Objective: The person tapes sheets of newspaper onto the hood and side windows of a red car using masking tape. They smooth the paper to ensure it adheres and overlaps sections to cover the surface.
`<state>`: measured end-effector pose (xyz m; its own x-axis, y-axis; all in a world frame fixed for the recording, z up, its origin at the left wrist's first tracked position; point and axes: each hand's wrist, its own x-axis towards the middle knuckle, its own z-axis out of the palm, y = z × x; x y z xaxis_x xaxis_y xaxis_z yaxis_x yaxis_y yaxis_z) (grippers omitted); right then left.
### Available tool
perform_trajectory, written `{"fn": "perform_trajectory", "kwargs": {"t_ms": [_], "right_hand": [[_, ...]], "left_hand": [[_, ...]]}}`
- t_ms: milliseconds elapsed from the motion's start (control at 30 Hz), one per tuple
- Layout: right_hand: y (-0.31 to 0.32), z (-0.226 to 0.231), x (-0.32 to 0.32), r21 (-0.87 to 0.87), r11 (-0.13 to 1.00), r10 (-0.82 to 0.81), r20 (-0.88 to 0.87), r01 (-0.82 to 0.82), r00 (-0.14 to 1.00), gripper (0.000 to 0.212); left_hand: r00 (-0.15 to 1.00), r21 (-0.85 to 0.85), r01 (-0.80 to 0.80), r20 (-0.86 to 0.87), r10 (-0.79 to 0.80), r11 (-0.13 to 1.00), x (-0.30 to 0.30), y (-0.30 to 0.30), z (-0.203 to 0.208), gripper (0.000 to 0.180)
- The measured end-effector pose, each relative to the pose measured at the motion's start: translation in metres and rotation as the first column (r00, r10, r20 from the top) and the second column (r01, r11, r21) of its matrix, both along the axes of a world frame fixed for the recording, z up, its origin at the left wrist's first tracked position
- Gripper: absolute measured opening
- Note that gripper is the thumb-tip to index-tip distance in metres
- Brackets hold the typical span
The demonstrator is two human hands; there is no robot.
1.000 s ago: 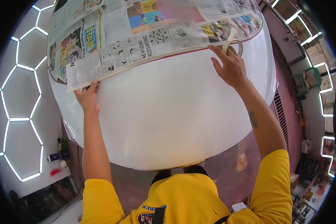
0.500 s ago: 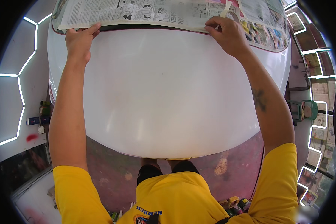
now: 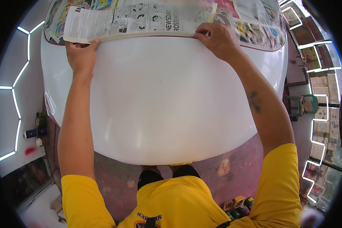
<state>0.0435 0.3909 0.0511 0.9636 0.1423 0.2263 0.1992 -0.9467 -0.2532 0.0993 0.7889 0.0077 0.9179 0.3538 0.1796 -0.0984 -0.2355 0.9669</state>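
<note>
1. Left hand [image 3: 81,57] lay flat, fingers spread, pressing the near left edge of the printed newspaper sheets [image 3: 140,21] onto the glossy white curved car panel [image 3: 159,102]; it gripped nothing, only pinned the paper down.
2. Right hand [image 3: 216,38] pressed on the same near edge further to its own side, its fingers curled over what looked like a roll of beige masking tape [image 3: 221,19]; whether it truly clasped the roll I could not tell.
3. Between the two hands a strip of beige masking tape [image 3: 148,36] ran along the paper's near edge, where paper met bare panel.
4. The newspaper appeared light, limp and easy to tear or crease, so flat palm pressure near the taped edge seemed a better hold than pinching a corner.
5. The tape would likely stick at first touch and stretch little, and was best handled by its free end.
6. The panel looked hard, smooth and slippery, giving the hands little friction.
7. Nearer the person than both hands, the white panel stretched bare down to its rounded lower rim, leaving broad room to slide along the edge.
8. Beyond the fingers, paper covered everything; the sheet ended just left of the left hand.
</note>
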Motion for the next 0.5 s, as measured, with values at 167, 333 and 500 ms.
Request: {"fn": "perform_trajectory", "kwargs": {"t_ms": [167,333,500], "right_hand": [[0.005,0.001,0.003,-0.027,0.999,0.036,0.01,-0.036,0.999,0.021],[0.016,0.002,0.01,-0.022,0.998,0.065,0.009,-0.065,0.998,0.02],[0.024,0.001,0.015,-0.018,0.997,0.068,-0.003,-0.068,0.998,0.02]], "left_hand": [[1.0,-0.016,-0.005,0.004,0.005,1.0,0.001,-0.001,0.002,0.076],[1.0,-0.021,0.006,0.008,-0.006,1.0,0.003,0.003,0.0,0.076],[1.0,0.006,0.005,0.016,-0.006,1.0,-0.001,0.001,0.003,0.077]]}}
